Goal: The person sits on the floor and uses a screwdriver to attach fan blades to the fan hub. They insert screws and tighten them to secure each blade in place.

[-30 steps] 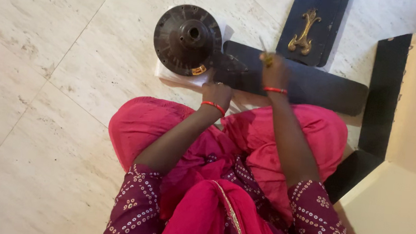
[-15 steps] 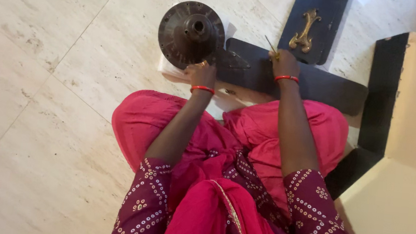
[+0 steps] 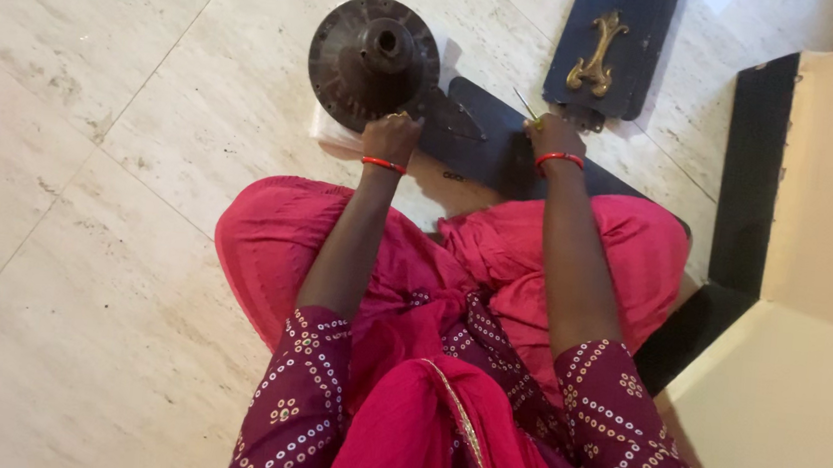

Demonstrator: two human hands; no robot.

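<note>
Since a second ago my left hand (image 3: 391,137) has come up off the floor by my knee and landed on the near rim of the fan motor (image 3: 375,63), and my right hand (image 3: 550,135) has slid a bit left along the fan blade (image 3: 504,151), still pinching the thin screwdriver (image 3: 526,105). So right now the left grip is curled over the motor's edge, just steadying it, and the right grip is closed around the tool's handle with the tip pointing up and away from me. The motor sits on a bit of white paper (image 3: 330,134) on the tiled floor (image 3: 124,138), far left of my knees, with the blade running off to the right from it. That motor looks like a solid cast metal lump, so I'd guess it's heavy and won't budge easily; the rim is the sensible place to hold. The blade looks stiff but thin and long, probably awkward and bendy at the bracket end, so I'd support it near the motor. Another blade with a gold bracket (image 3: 608,50) lies further off.
</note>
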